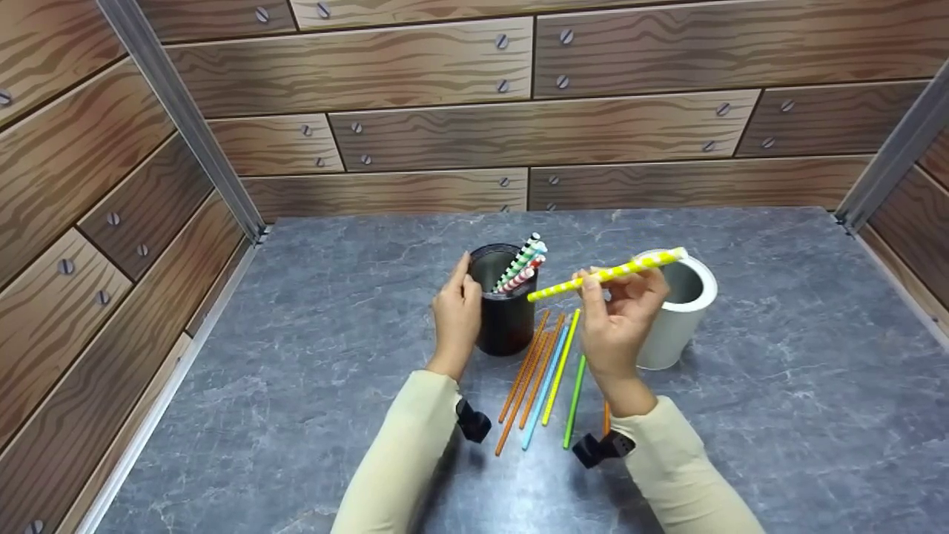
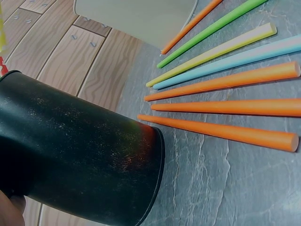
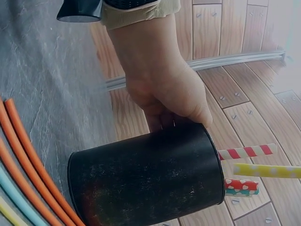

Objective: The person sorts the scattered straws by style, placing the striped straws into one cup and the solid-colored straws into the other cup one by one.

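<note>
My left hand (image 1: 456, 319) holds the black cup (image 1: 508, 330) by its left side, fingers about the wall near the rim; the right wrist view shows this grip too. Several patterned paper straws (image 1: 517, 278) lean inside the cup, among them striped ones and a red one. Pinched between thumb and fingers of my right hand (image 1: 621, 322) is a yellow paper straw (image 1: 639, 264) with white dots. It slants above the table, its lower left end close to the cup's right rim. In the right wrist view the yellow straw (image 3: 268, 171) appears beyond the cup's mouth.
On the grey marbled table (image 1: 311, 356), several orange straws (image 1: 513, 404), a light blue straw (image 1: 545, 389), a yellow straw (image 1: 561, 367) and a green straw (image 1: 574, 404) lie between the arms. A white container (image 1: 665, 341) stands behind the right hand. Wood-patterned walls enclose the table.
</note>
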`<state>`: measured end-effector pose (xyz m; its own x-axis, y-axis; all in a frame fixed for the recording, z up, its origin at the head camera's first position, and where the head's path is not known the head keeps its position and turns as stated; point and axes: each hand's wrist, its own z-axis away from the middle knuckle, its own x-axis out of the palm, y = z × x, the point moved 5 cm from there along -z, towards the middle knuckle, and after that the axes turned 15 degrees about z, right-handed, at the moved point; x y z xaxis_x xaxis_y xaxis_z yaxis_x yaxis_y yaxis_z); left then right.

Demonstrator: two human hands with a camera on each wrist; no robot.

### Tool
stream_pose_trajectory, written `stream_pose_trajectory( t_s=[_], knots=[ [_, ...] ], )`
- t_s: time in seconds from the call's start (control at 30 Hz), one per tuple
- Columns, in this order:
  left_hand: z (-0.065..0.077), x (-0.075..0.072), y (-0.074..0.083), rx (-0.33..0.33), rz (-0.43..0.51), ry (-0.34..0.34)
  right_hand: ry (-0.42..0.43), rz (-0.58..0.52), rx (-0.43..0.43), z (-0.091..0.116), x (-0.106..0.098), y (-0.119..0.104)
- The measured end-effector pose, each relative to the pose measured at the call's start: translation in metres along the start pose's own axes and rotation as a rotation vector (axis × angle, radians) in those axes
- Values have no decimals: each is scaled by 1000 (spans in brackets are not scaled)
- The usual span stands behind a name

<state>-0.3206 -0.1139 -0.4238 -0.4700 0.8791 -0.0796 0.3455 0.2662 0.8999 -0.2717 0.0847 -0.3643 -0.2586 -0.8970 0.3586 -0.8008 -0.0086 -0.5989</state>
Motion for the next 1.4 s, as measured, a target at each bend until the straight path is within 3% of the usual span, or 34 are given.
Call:
stream_pose_trajectory(
  t_s=[0.13, 0.53, 0.9, 1.17, 1.4],
  knots=[
    [-1, 0, -1, 3, 3, 3, 7, -48, 15, -1, 2, 1],
    [0, 1, -2, -3, 7, -11, -5, 49, 27, -1, 11, 10],
    [-1, 1, -1, 16, 10, 0, -23, 36, 83, 7, 16, 23],
    [0, 1, -1, 28, -2, 12, -64, 123, 116, 12, 19, 32],
    [-1, 1, -2, 23, 9, 8, -129, 227, 78, 16, 25, 40]
  ],
)
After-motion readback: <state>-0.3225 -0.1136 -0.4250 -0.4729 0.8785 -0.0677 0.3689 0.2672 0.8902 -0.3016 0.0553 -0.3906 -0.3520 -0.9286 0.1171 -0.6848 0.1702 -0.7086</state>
